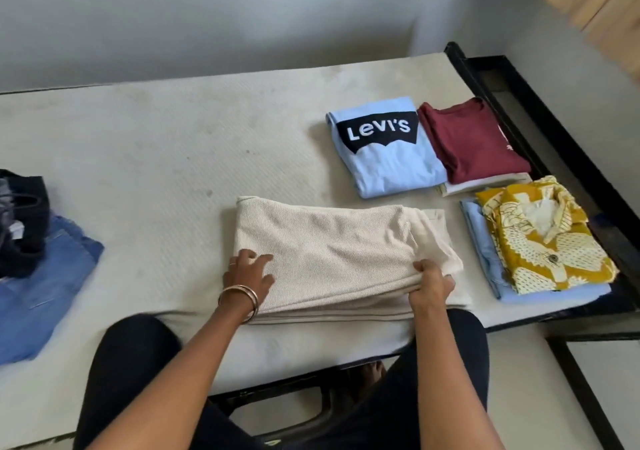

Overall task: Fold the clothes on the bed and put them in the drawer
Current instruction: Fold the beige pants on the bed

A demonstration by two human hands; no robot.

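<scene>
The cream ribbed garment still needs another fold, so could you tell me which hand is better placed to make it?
Right hand: it already pinches the cream ribbed garment's edge, while the left hand presses flat.

Both forearms are seen bare and stretched forward from the bottom of the view, dark-clad knees showing beneath them. The left hand (247, 276) is laid flat, palm down, fingers spread and pointing right; thin bangles are worn at its wrist and a ring on one finger. The right hand (431, 285) is held knuckles up, its fingers curled and pinched closed on a fold of cloth.
</scene>
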